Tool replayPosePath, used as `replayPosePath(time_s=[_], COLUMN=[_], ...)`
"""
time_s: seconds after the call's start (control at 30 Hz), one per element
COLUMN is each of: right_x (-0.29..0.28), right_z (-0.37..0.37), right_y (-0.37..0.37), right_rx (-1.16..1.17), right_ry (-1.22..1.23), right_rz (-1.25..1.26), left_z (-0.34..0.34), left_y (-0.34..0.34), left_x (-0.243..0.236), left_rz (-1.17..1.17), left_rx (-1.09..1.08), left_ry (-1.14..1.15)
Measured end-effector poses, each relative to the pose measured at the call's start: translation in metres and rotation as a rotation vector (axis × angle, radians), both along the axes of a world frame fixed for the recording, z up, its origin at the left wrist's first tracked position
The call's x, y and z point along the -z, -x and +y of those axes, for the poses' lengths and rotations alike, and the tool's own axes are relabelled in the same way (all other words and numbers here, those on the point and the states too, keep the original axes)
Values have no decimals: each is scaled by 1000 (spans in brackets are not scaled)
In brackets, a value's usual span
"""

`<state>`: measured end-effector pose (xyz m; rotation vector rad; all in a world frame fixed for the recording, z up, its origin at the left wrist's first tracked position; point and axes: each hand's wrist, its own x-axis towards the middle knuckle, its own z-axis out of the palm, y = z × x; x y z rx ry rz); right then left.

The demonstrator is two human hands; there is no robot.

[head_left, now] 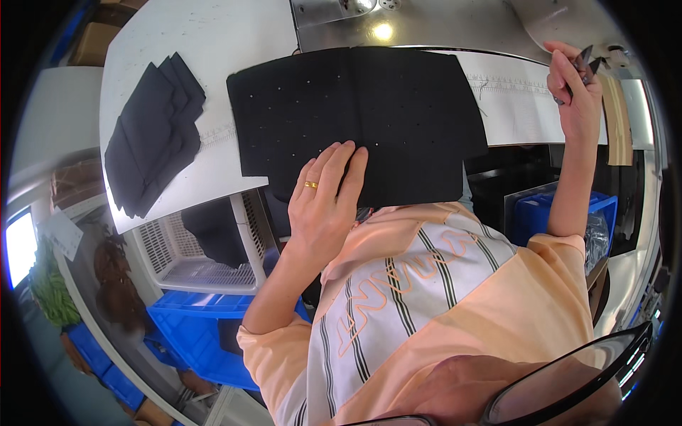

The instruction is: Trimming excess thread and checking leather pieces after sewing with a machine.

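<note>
A broad black panel with a centre seam and small pale specks lies over the white table, its near edge reaching past the table toward my body. My left hand rests on the near part of this panel, fingers stretched out and lying flat, a gold ring on one of them. Off to the right, away from the panel, my right hand is raised and closed around dark thread snips. Their two pointed blades stand up apart from each other. Part of the handle is hidden in the palm.
Several black cut pieces lie overlapped on the left of the white table. A metal machine bed is at the back. Below left are a white basket and a blue crate; another blue bin stands right.
</note>
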<state>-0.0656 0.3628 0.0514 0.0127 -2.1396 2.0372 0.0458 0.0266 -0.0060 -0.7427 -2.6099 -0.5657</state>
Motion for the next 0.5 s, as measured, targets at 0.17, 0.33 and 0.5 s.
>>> replayPosePath(time_s=[0.17, 0.33, 0.5], right_x=[14, 35, 40], right_z=[-30, -75, -80], right_y=[-15, -11, -9], right_rx=[-203, -470, -453], right_ry=[-511, -709, -876], right_rz=[301, 244, 373], left_z=[1, -1, -1], left_y=[-4, -2, 6], left_x=[14, 17, 7], left_rz=[85, 78, 91], left_rx=[-32, -38, 7], left_ry=[-133, -211, -150])
